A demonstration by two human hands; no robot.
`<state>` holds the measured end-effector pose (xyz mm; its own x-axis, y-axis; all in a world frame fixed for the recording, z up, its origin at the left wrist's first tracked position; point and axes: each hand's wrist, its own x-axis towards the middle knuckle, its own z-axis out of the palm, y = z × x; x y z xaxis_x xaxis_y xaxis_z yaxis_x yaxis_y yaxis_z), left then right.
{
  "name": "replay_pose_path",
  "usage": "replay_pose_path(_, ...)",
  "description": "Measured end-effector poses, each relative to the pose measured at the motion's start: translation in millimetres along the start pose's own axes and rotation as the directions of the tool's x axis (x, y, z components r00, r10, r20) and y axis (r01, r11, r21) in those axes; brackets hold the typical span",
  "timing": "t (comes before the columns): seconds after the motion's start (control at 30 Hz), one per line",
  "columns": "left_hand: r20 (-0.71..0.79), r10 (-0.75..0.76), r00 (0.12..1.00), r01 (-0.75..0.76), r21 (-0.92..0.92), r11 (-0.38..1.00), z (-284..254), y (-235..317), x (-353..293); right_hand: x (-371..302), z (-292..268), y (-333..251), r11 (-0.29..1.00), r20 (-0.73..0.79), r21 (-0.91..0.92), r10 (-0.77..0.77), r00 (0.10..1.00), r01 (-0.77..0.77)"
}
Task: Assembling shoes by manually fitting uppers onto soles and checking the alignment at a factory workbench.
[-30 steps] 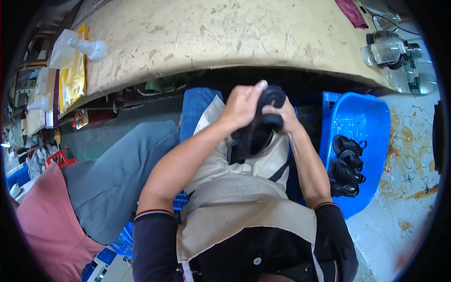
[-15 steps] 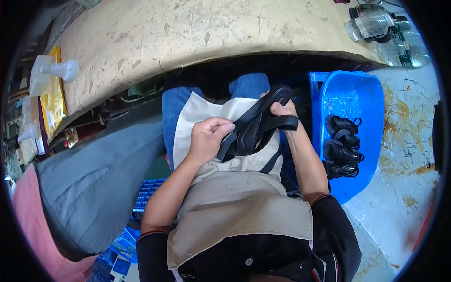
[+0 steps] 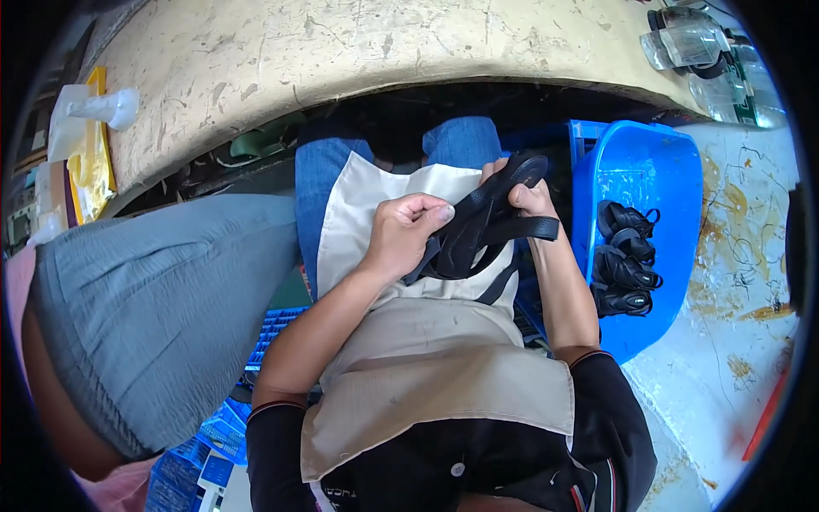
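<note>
A black strappy sandal [image 3: 465, 247] is held over the pale apron [image 3: 341, 226] on my lap. My right hand [image 3: 531, 201] grips it near its far end, with the thumb on top and other fingers beneath. My left hand [image 3: 408, 229] is closed in a pinch at the sandal's left side, thumb against forefinger, on one of its straps. A wide strap loops out to the right, past my right wrist. Just what lies between the left fingertips is partly hidden.
To my right stands a blue plastic bin [image 3: 636, 158] with several black sandals [image 3: 625, 269]. A worn worktable [image 3: 341, 47] curves across the front, with a white plastic bottle [image 3: 107, 109] at left and clear bottles [image 3: 687, 44] at right. A person in grey trousers [image 3: 171, 299] is close on my left.
Both hands and the sandal have shifted slightly right, still gripping it. The person in grey at my left has changed position, and the whole view has moved a little.
</note>
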<state>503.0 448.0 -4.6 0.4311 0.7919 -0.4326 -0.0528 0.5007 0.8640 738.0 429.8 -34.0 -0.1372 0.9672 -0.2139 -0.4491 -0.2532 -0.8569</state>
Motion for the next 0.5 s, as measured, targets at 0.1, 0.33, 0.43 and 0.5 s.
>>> replay_pose_path(0.1,0.006,-0.031,0.999,0.031,0.079,0.996,4.5,4.5,1.7,-0.9,3.3,-2.2,0.999,-0.021,-0.035,-0.026,0.999,0.025)
replay_pose_path(0.33,0.041,-0.026,0.999,0.027,-0.024,0.999,12.1,17.2,5.3,2.6,3.3,-2.3,0.996,0.076,0.084,-0.035,0.996,0.029)
replay_pose_path(0.43,0.047,-0.113,0.992,0.116,-0.072,0.991,13.8,24.0,6.2,4.2,3.5,-1.5,0.996,0.089,0.079,-0.038,0.995,0.031)
replay_pose_path(0.5,0.095,-0.105,0.990,0.115,-0.110,0.987,14.1,28.3,11.3,5.8,7.2,-6.4,0.995,0.131,0.095,-0.044,0.990,0.032)
